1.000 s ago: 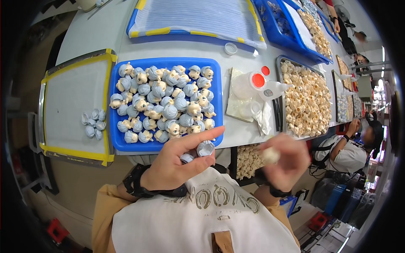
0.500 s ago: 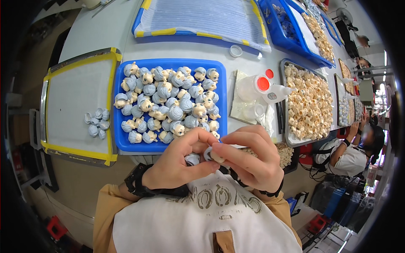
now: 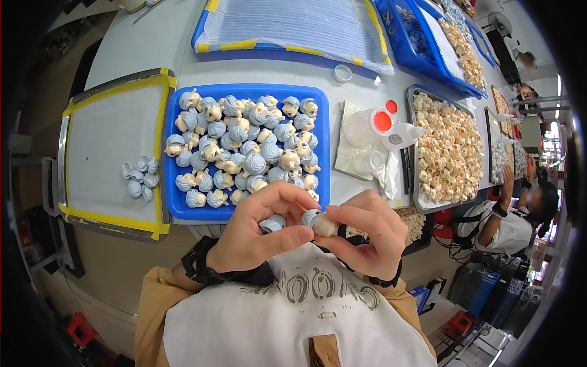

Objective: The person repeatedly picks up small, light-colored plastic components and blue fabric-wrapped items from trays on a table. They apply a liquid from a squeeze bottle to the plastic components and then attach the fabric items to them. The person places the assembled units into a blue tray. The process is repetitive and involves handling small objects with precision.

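In front of my chest, my left hand (image 3: pixel 257 235) curls around a pale-blue doll hair piece (image 3: pixel 273 223). My right hand (image 3: pixel 372 235) pinches a small cream doll head (image 3: pixel 324 227) between thumb and fingers. A second blue hair piece (image 3: pixel 309 218) sits against that head, with my left fingertips on its other side. Just beyond my hands stands a blue tray (image 3: pixel 244 92) full of doll heads with blue hair, some with painted eyes showing.
To the left lies a yellow-taped frame (image 3: pixel 116 140) with several blue hair pieces (image 3: pixel 142 177). At right are a white bottle (image 3: pixel 365 127), a squeeze bottle (image 3: pixel 403 134), a small cup (image 3: pixel 369 162) and a metal tray (image 3: pixel 422 202) of cream parts. A co-worker (image 3: pixel 504 220) sits far right.
The doll head has turned and shows more between my hands, with the hair piece against it. My right fingers have shifted their hold. The co-worker's hand at right has risen.
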A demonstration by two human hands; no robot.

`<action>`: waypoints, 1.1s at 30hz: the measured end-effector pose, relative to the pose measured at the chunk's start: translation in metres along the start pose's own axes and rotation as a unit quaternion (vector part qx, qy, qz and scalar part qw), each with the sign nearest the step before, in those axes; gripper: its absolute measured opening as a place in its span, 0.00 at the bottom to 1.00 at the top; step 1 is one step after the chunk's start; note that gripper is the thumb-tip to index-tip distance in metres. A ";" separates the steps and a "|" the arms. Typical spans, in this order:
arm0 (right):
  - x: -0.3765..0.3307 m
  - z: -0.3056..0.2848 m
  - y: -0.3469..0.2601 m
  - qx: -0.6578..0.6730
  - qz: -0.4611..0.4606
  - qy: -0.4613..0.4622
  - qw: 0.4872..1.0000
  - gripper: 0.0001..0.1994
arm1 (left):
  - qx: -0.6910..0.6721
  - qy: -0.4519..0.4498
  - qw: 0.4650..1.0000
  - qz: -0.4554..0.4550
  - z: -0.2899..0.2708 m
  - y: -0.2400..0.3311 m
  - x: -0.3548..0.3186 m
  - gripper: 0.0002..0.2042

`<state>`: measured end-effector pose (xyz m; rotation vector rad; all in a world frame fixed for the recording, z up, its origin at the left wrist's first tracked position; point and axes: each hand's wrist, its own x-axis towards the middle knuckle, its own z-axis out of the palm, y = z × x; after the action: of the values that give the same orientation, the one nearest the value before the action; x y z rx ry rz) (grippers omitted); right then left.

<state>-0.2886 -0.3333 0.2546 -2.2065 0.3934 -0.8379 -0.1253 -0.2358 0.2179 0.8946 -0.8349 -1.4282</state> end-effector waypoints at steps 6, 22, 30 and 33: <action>-0.003 -0.012 0.002 -0.034 -0.007 0.055 0.998 0.14 | -0.041 0.011 0.997 -0.062 0.002 0.005 0.000 0.14; -0.002 -0.035 0.040 -0.263 0.177 0.048 0.947 0.11 | 0.005 0.064 0.996 -0.065 0.000 0.007 0.001 0.19; -0.007 -0.037 0.038 -0.273 0.189 0.052 0.942 0.11 | -0.033 0.066 0.996 -0.046 -0.001 0.003 0.000 0.20; -0.009 -0.038 0.038 -0.274 0.191 0.051 0.941 0.11 | -0.045 0.067 0.996 -0.031 -0.001 0.000 0.001 0.23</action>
<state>-0.3213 -0.3745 0.2428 -2.4600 1.1852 -0.6799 -0.1242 -0.2365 0.2170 0.9438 -0.6428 -1.4314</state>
